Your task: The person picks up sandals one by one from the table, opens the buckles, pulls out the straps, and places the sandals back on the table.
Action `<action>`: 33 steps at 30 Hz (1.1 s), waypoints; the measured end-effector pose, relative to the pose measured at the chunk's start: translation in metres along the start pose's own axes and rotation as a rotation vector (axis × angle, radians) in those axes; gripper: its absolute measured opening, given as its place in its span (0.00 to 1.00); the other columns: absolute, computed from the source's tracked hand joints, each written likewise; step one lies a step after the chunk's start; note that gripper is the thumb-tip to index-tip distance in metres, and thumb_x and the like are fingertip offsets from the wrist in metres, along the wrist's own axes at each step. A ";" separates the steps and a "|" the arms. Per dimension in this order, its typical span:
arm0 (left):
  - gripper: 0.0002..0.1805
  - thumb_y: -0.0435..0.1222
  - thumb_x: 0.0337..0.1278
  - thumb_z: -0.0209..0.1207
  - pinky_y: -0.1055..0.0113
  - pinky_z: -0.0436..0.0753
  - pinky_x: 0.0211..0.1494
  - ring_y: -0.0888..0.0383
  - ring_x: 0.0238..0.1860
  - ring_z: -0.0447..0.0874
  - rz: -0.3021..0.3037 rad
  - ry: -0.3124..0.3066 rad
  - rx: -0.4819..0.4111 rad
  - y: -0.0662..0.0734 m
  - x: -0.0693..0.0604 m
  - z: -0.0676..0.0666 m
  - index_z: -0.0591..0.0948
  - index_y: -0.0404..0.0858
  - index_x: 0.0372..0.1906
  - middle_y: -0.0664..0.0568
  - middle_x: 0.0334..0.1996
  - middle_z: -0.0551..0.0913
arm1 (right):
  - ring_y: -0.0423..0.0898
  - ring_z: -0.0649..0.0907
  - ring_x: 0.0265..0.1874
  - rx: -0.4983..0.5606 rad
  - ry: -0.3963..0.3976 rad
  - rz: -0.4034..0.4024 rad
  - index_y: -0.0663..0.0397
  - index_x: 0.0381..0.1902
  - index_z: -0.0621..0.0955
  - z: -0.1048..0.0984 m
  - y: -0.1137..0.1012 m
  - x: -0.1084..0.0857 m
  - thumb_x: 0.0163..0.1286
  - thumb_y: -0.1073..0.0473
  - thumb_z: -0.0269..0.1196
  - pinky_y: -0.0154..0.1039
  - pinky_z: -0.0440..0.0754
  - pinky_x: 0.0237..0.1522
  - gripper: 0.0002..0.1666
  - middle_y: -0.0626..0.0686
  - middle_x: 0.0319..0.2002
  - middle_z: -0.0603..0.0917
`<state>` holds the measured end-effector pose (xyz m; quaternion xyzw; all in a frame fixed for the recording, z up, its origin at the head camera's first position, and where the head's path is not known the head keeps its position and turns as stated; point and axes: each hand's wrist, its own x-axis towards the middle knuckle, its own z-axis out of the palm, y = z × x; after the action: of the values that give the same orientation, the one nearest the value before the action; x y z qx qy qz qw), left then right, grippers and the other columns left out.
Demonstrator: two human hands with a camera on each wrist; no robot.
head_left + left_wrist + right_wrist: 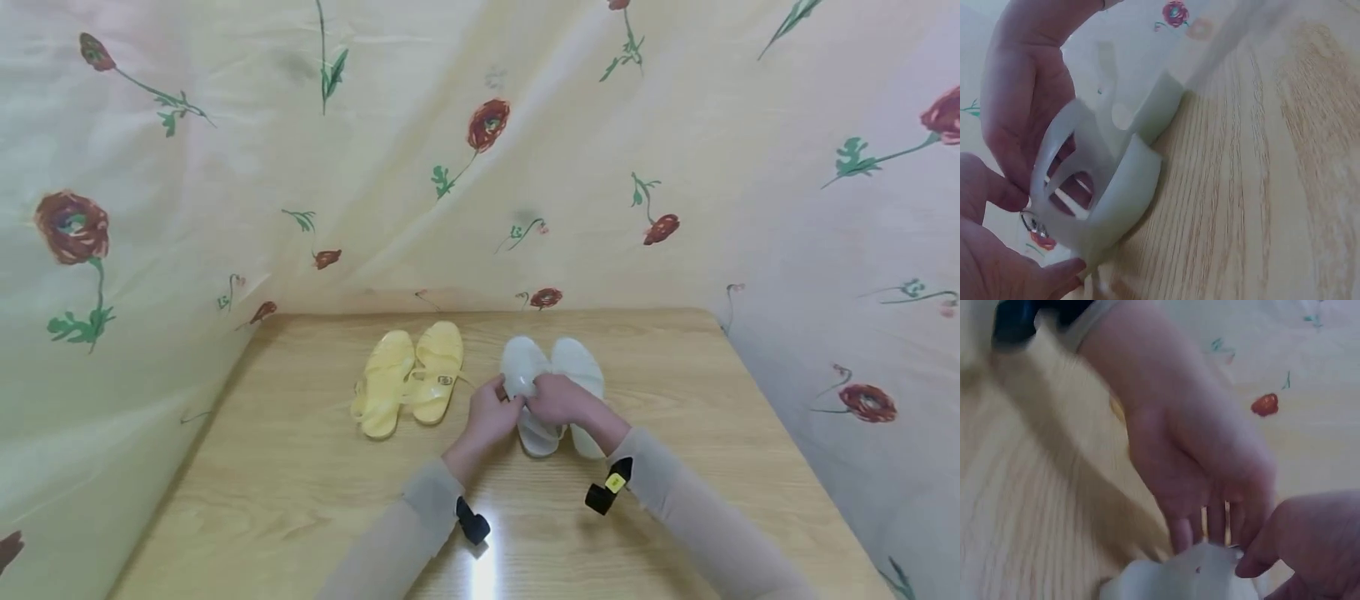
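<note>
Side by side stand two white sandals, the left one (pixel 522 357) and the right one (pixel 576 360). Both hands meet at the strap of the left sandal. My left hand (pixel 489 417) pinches the strap from the left side, near a small metal buckle (pixel 1034 224) in the left wrist view. From the right, my right hand (pixel 558 400) reaches over and grips the same strap with curled fingers. The left wrist view shows the sandal's cut-out upper (pixel 1069 181) close up. In the right wrist view, only part of a pale sandal (pixel 1191 575) shows below the fingers.
A pair of yellow sandals, the left one (pixel 384 387) and the right one (pixel 440 358), lies left of the hands. The wooden tabletop (pixel 300 492) is bordered by a flower-patterned cloth (pixel 390 167) behind and at both sides.
</note>
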<state>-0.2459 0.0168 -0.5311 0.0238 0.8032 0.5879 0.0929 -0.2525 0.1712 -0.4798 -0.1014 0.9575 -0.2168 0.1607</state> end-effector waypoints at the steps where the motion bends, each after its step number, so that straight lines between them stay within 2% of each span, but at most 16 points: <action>1: 0.37 0.35 0.66 0.63 0.54 0.86 0.66 0.39 0.65 0.85 -0.008 0.014 -0.001 0.001 0.001 0.001 0.68 0.25 0.76 0.29 0.64 0.82 | 0.48 0.81 0.30 0.010 0.006 0.005 0.76 0.57 0.79 0.001 0.000 0.001 0.77 0.57 0.55 0.38 0.77 0.30 0.25 0.59 0.37 0.84; 3: 0.35 0.36 0.65 0.62 0.53 0.88 0.60 0.39 0.58 0.87 -0.009 0.053 0.032 0.003 0.004 -0.001 0.71 0.27 0.75 0.30 0.58 0.85 | 0.49 0.81 0.33 0.053 0.019 0.015 0.75 0.61 0.78 0.002 -0.002 0.004 0.77 0.55 0.55 0.39 0.78 0.33 0.27 0.60 0.40 0.84; 6: 0.34 0.38 0.65 0.62 0.50 0.87 0.61 0.39 0.58 0.87 0.012 0.093 0.091 0.009 0.013 -0.008 0.74 0.29 0.74 0.31 0.58 0.85 | 0.52 0.83 0.40 0.125 0.047 0.011 0.74 0.64 0.77 0.002 -0.005 0.011 0.76 0.55 0.55 0.44 0.82 0.41 0.29 0.64 0.47 0.85; 9: 0.32 0.40 0.69 0.61 0.49 0.79 0.75 0.39 0.72 0.78 0.005 0.105 0.099 0.014 0.024 -0.018 0.74 0.30 0.74 0.33 0.70 0.79 | 0.59 0.85 0.54 0.199 0.071 0.027 0.75 0.70 0.73 0.003 -0.009 0.020 0.76 0.54 0.55 0.52 0.85 0.58 0.34 0.70 0.62 0.83; 12: 0.32 0.42 0.71 0.60 0.48 0.75 0.78 0.39 0.75 0.74 -0.040 0.110 0.028 0.016 0.036 -0.026 0.74 0.31 0.74 0.37 0.75 0.76 | 0.66 0.79 0.69 0.238 0.093 0.043 0.77 0.74 0.68 0.005 -0.015 0.030 0.77 0.54 0.55 0.59 0.78 0.71 0.38 0.73 0.72 0.75; 16: 0.33 0.43 0.73 0.59 0.46 0.73 0.80 0.38 0.77 0.72 -0.084 0.130 -0.018 0.012 0.045 -0.034 0.72 0.30 0.76 0.36 0.76 0.74 | 0.69 0.71 0.76 0.287 0.045 0.061 0.76 0.78 0.63 0.011 -0.023 0.042 0.77 0.53 0.57 0.61 0.72 0.77 0.42 0.74 0.76 0.70; 19: 0.36 0.42 0.73 0.58 0.44 0.70 0.81 0.35 0.78 0.69 -0.072 0.140 0.006 0.010 0.041 -0.035 0.67 0.27 0.77 0.31 0.76 0.71 | 0.69 0.65 0.80 0.375 -0.026 0.068 0.73 0.82 0.55 0.012 -0.025 0.042 0.77 0.52 0.58 0.61 0.67 0.80 0.47 0.74 0.80 0.63; 21: 0.37 0.41 0.72 0.60 0.43 0.69 0.81 0.34 0.78 0.69 -0.027 0.174 0.018 0.011 0.034 -0.035 0.65 0.26 0.78 0.30 0.76 0.70 | 0.69 0.62 0.81 0.423 -0.052 0.044 0.72 0.83 0.52 0.006 -0.023 0.035 0.78 0.52 0.57 0.62 0.63 0.82 0.48 0.73 0.82 0.59; 23: 0.36 0.38 0.70 0.62 0.43 0.71 0.80 0.35 0.77 0.70 0.053 0.219 0.022 0.016 0.025 -0.034 0.67 0.27 0.77 0.32 0.76 0.71 | 0.70 0.63 0.81 0.421 -0.044 -0.014 0.72 0.83 0.53 -0.006 -0.018 0.023 0.79 0.53 0.57 0.63 0.63 0.82 0.46 0.73 0.82 0.59; 26: 0.31 0.32 0.66 0.64 0.45 0.75 0.78 0.38 0.75 0.74 0.203 0.238 0.022 0.027 0.013 -0.032 0.74 0.32 0.73 0.37 0.73 0.77 | 0.71 0.70 0.77 0.379 0.037 -0.126 0.72 0.80 0.61 -0.032 -0.002 0.001 0.81 0.57 0.56 0.64 0.69 0.78 0.38 0.73 0.78 0.66; 28: 0.26 0.30 0.64 0.64 0.49 0.80 0.74 0.41 0.71 0.79 0.300 0.198 0.033 0.034 0.007 -0.028 0.79 0.33 0.68 0.39 0.68 0.82 | 0.70 0.77 0.71 0.331 0.117 -0.168 0.72 0.75 0.69 -0.049 0.013 -0.015 0.82 0.58 0.56 0.63 0.75 0.74 0.31 0.73 0.72 0.75; 29: 0.24 0.29 0.64 0.64 0.51 0.83 0.71 0.41 0.67 0.83 0.333 0.156 0.032 0.037 0.004 -0.026 0.82 0.32 0.65 0.39 0.65 0.85 | 0.69 0.80 0.68 0.304 0.154 -0.173 0.72 0.72 0.73 -0.056 0.021 -0.023 0.82 0.59 0.56 0.63 0.78 0.71 0.28 0.72 0.69 0.79; 31: 0.20 0.27 0.63 0.64 0.58 0.88 0.62 0.45 0.57 0.89 0.370 0.060 0.052 0.041 -0.002 -0.018 0.85 0.31 0.60 0.40 0.58 0.89 | 0.67 0.85 0.61 0.253 0.203 -0.149 0.70 0.67 0.78 -0.066 0.039 -0.039 0.82 0.59 0.56 0.62 0.83 0.65 0.24 0.69 0.61 0.85; 33: 0.16 0.29 0.65 0.64 0.66 0.90 0.51 0.50 0.47 0.91 0.380 -0.043 0.103 0.042 -0.006 -0.009 0.87 0.31 0.56 0.41 0.52 0.91 | 0.63 0.88 0.55 0.195 0.209 -0.094 0.69 0.63 0.81 -0.070 0.056 -0.053 0.83 0.57 0.55 0.59 0.86 0.57 0.22 0.67 0.55 0.88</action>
<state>-0.2447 0.0204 -0.4883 0.1921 0.8111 0.5525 -0.0040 -0.2350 0.2613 -0.4312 -0.1070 0.9377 -0.3253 0.0590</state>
